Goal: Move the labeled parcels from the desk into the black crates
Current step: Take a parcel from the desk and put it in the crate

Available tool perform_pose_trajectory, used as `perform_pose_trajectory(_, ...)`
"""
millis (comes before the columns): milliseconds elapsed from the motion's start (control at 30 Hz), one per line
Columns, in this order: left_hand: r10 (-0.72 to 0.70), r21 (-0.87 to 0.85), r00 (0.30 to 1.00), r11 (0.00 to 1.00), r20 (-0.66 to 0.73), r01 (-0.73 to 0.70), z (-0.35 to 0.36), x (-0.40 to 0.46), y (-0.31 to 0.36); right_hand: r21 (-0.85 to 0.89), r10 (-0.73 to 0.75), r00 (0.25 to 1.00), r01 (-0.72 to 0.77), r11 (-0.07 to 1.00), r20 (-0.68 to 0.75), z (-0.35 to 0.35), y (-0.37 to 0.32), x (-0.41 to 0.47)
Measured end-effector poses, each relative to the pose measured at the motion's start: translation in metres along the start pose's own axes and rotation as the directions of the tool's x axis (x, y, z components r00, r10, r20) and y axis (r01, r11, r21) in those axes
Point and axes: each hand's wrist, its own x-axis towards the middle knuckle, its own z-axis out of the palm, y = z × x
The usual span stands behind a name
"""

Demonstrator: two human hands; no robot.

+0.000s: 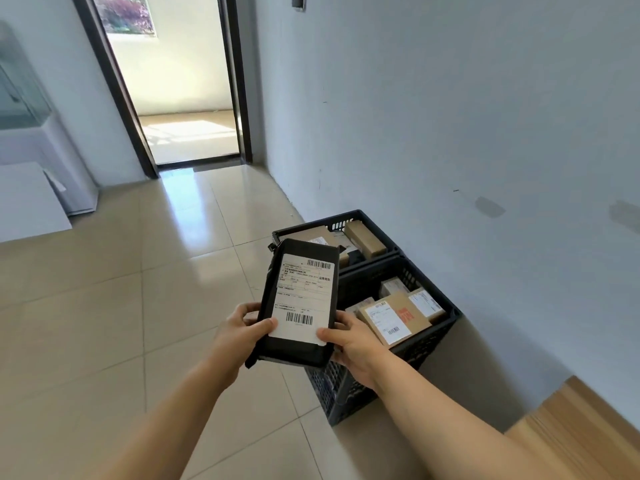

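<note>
A flat black parcel [298, 268] with a white barcode label is held up in front of me, label facing me. My left hand [239, 334] grips its lower left edge, thumb on the label. My right hand [348, 341] grips the lower right corner, thumb on the label too. Behind and below the parcel, two black crates stand on the floor along the wall. The near crate [433, 344] holds several labeled cardboard boxes [394, 318]. The far crate [375, 225] also holds brown boxes [365, 239], partly hidden by the parcel.
A wooden desk corner [581, 427] shows at the lower right. The grey wall [450, 116] runs close behind the crates. Tiled floor [121, 306] stretches left toward an open doorway [183, 98]. White furniture and boards [31, 199] stand at the far left.
</note>
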Motion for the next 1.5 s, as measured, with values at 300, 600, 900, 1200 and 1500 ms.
perform_pose_trajectory(300, -0.072, 0.070, 0.983, 0.996, 0.171, 0.061, -0.009, 0.149, 0.037, 0.104, -0.004, 0.977, 0.027, 0.994, -0.214, 0.010, -0.033, 0.110)
perform_pose_trajectory(600, -0.160, 0.259, 0.936, 0.963, 0.313, 0.078, -0.007, 0.286, 0.080, 0.079, -0.035, 0.860, 0.087, 0.993, -0.509, 0.027, -0.055, 0.201)
perform_pose_trajectory(900, -0.332, 0.471, 0.876, 0.870, 0.349, 0.142, 0.095, 0.370, 0.055, 0.132, 0.086, 0.759, 0.000, 0.991, -0.646, -0.048, -0.043, 0.246)
perform_pose_trajectory(1200, -0.351, 0.740, 0.852, 0.669, 0.389, -0.062, 0.185, 0.444, 0.010, 0.096, 0.180, 0.757, -0.154, 0.983, -0.628, -0.118, -0.033, 0.298)
perform_pose_trajectory(1500, -0.369, 0.831, 0.783, 0.457, 0.501, -0.317, 0.241, 0.500, -0.028, -0.139, 0.247, 0.743, -0.415, 0.899, -0.622, -0.166, -0.005, 0.350)
